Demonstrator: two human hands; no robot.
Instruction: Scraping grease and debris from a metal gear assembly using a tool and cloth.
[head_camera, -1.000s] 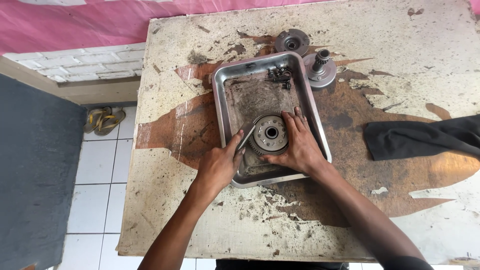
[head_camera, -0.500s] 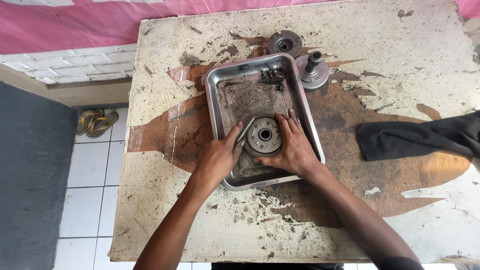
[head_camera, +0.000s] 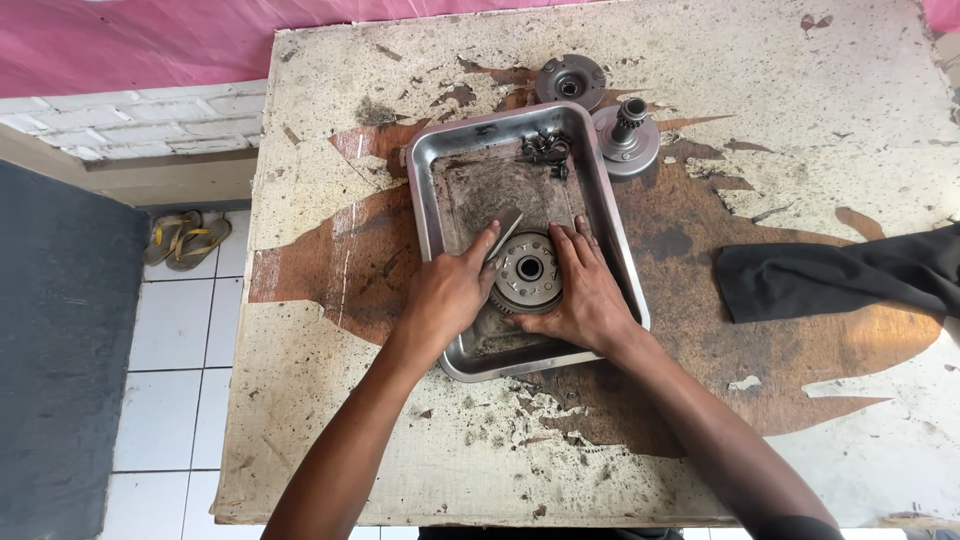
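left grip (head_camera: 452, 295): fingers curled and pressed on the left edge of a round toothed metal gear assembly (head_camera: 527, 271), with a flat grey blade-like tool (head_camera: 503, 232) pinched at the fingertips and angled up over the assembly's upper left edge. right grip (head_camera: 585, 290): fingers spread and laid flat against the assembly's right side, cupping it, thumb low beneath it. the assembly lies flat between the two grips, its centre bore facing up.

directly under both grips: a rectangular steel tray (head_camera: 428, 190), greasy on its floor, holding the assembly in its nearer half. beyond the grips, in the tray's far right corner, a small cluster of dark metal parts (head_camera: 546, 150).

outside the tray, beyond the right grip: a round disc-shaped hub (head_camera: 569, 82) and, just beside the tray's far right corner, a flanged part with an upright splined shaft (head_camera: 627, 133).

well to the right of the right grip: a black cloth (head_camera: 840, 278) lying crumpled on the worn, peeling tabletop (head_camera: 400, 440).

far to the left of the left grip, down on the tiled floor (head_camera: 170, 370): a pair of sandals (head_camera: 188, 238).
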